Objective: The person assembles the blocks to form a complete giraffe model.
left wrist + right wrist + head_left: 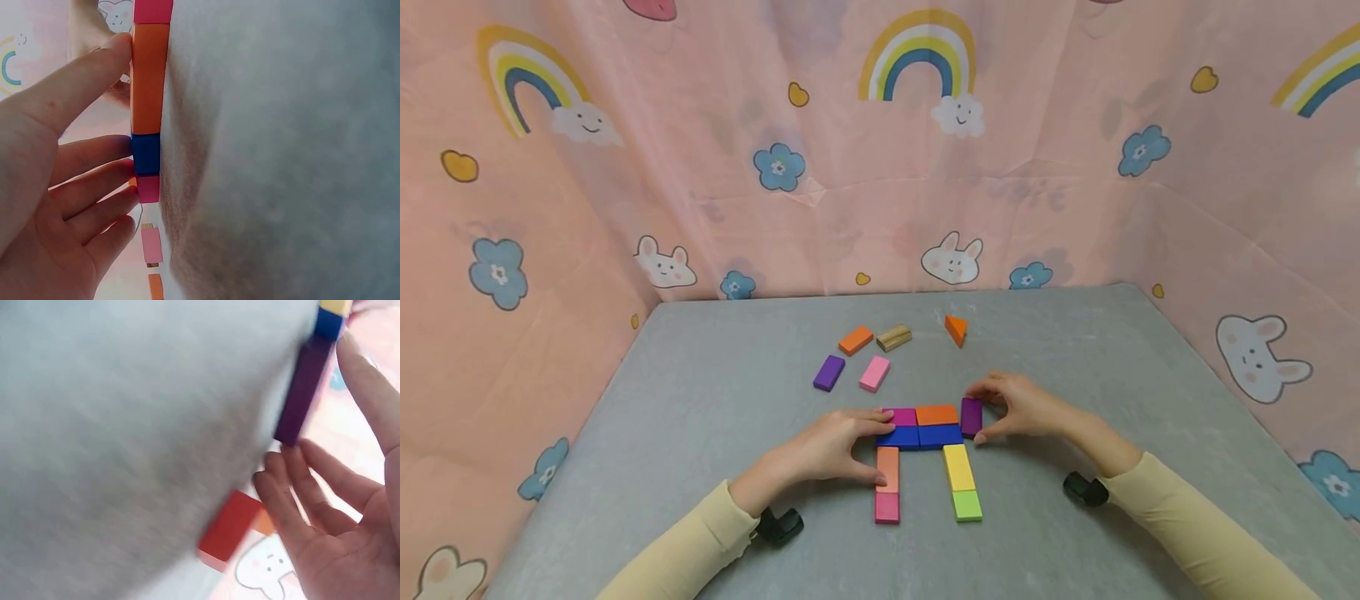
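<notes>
In the head view, flat blocks lie edge to edge on the table. A magenta block [901, 416] and an orange block [937, 414] top two blue blocks [940, 437]. Below extend a peach block [888, 467] with a pink-red block [887, 508], and a yellow block [958, 468] with a green block [967, 507]. My left hand [829, 448] rests its fairly straight fingertips on the magenta and left blue blocks, its thumb against the peach one. My right hand [1026, 405] pinches a dark purple block [972, 418] end to end, beside the right blue block.
Farther back on the grey table [737, 350] lie an orange block [856, 340], a wood-grain block [894, 337], a violet block [829, 373], a pink block [875, 373] and an orange triangular block [956, 330]. A patterned pink curtain [850, 200] surrounds the back and sides.
</notes>
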Demonstrator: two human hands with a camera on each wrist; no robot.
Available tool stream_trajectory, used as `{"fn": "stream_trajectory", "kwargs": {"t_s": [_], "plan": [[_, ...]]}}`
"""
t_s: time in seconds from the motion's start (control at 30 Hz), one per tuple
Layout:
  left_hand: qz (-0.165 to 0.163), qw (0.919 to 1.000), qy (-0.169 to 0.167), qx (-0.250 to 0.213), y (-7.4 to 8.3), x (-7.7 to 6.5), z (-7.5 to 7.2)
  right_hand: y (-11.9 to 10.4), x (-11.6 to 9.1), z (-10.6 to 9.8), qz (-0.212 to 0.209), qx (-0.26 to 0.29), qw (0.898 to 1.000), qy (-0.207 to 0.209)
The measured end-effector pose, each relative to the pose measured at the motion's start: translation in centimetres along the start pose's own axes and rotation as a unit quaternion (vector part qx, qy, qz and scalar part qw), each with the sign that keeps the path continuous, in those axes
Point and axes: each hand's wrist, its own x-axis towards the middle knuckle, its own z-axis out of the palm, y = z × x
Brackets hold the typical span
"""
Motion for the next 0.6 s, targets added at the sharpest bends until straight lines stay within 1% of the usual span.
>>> {"fn": "stream_trajectory", "kwargs": {"t_s": [0.1, 0.2, 0.4, 0.5, 0.6], "plan": [[0.003, 1.0, 0.002, 0.004, -0.1, -0.1, 0.0, 0.0, 0.8, -0.7, 0.006, 0.007, 1.0, 0.005], [0.0, 1.0, 0.002, 0.002, -0.1, -0.2, 0.0, -0.5, 2.2, -1.5, 0.009, 0.024, 1.0, 0.016], [-0.002, 1.0, 0.004, 0.002, -0.2, -0.2, 0.0, -1.5, 6.3, -2.4, 0.004, 0.063, 0.997, 0.032], [-0.005, 1.0, 0.003, 0.004, -0.1, -0.1, 0.0, -2.2, 8.3, -2.6, 0.016, 0.06, 0.998, 0.033], [-0.007, 1.0, 0.0, 0.005, 0.0, 0.0, 0.0, -2.6, 10.2, -2.4, 0.028, 0.05, 0.998, 0.024]]}}
